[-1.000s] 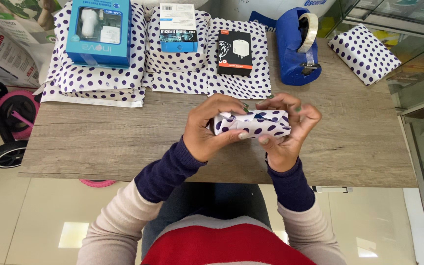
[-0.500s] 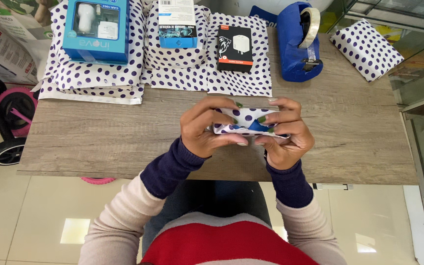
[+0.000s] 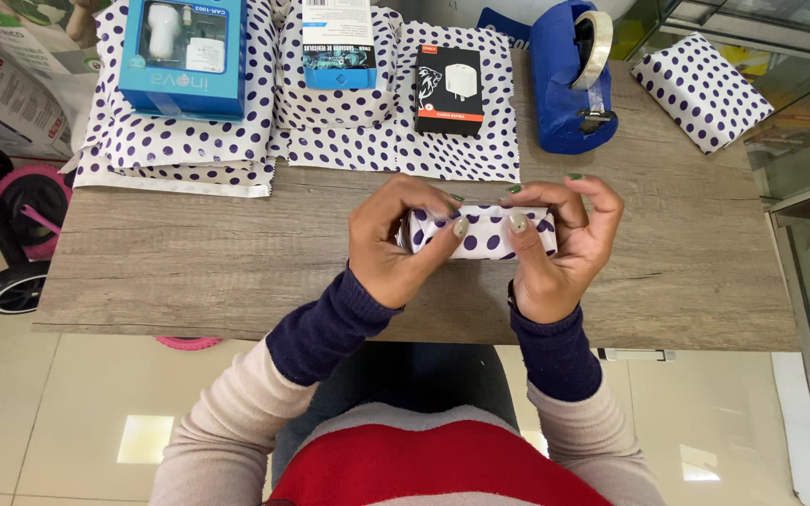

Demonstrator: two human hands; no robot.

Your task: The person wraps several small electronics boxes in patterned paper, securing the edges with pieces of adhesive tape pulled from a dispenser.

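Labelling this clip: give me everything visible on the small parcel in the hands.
The small parcel is a short box-like shape wrapped in white paper with dark purple dots. It lies lengthwise, left to right, just above the wooden table. The left hand grips its left end, the right hand its right end, thumbs pressing its near face.

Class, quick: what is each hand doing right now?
Left hand: closed on the left end of the small dotted wrapped box.
Right hand: closed on the right end of the same box, thumb pressing its front.
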